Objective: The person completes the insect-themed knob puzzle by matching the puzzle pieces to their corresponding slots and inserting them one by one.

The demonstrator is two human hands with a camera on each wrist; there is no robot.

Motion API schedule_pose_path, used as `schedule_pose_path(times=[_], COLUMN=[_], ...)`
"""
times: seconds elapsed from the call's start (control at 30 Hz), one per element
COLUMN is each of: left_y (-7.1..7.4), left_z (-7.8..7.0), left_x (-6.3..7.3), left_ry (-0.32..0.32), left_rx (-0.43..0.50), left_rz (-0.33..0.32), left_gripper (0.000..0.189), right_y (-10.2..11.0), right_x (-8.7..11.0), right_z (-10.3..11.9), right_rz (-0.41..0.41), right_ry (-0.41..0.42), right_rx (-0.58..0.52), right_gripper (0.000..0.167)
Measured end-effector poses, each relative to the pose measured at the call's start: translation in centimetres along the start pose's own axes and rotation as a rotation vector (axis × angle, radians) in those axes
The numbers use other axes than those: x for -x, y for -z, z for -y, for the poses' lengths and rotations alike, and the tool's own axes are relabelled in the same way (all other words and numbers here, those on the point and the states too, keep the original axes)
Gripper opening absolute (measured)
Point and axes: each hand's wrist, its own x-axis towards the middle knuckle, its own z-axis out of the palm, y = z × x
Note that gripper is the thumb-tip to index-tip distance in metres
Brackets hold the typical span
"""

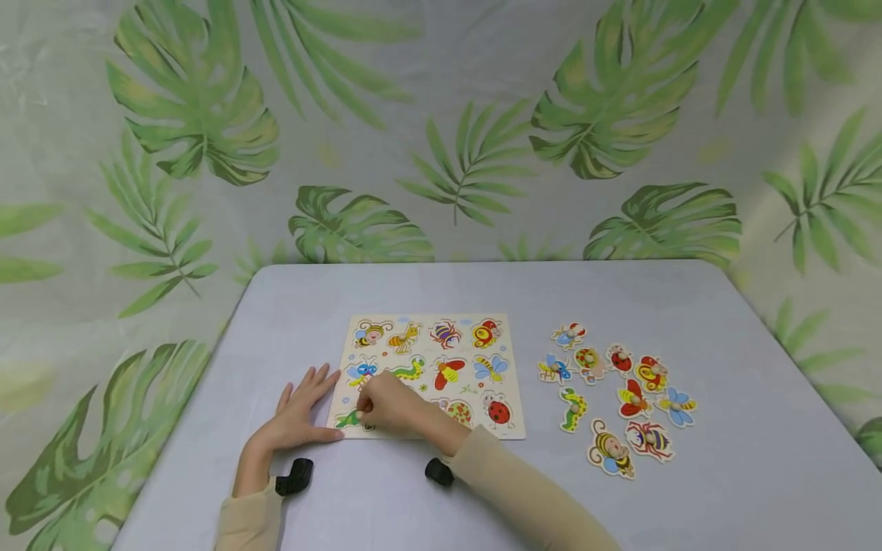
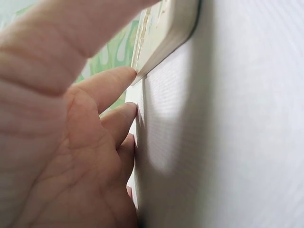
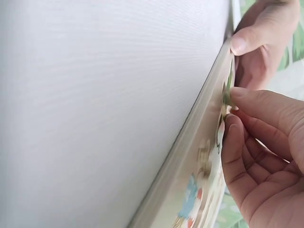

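A pale wooden insect puzzle board (image 1: 515, 428) lies flat on the table. My right hand (image 1: 394, 405) reaches over its lower left corner and pinches a green insect puzzle piece (image 3: 228, 96) between thumb and fingertips. That piece sits right at the board's surface, partly hidden by the fingers. At the board's left edge, my left hand (image 1: 296, 413) is spread with straight fingers. Its thumb touches the near left corner, and its index fingertip (image 2: 128, 73) is right at the side.
Several loose knobbed pieces lie right of the board, among them a bee (image 1: 610, 450), a spider (image 1: 650, 441), a caterpillar (image 1: 573, 409), a ladybug (image 1: 620, 359) and a dragonfly (image 1: 677, 406). A leaf-patterned cloth (image 1: 482, 229) hangs behind the white table (image 1: 744, 490).
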Motion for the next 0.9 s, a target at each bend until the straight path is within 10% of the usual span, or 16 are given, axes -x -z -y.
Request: schedule_pose_path(times=[0.9], left_y=[0.0], left_z=[-0.2], left_x=[0.0], left_ry=[-0.005], left_rx=[-0.010], left_rz=[0.003], left_gripper=[0.101], right_y=[4.0], right_x=[4.7], right_z=[-5.9], right_rz=[-0.258], right_ry=[-0.089], right_rx=[-0.095], right_gripper=[0.011])
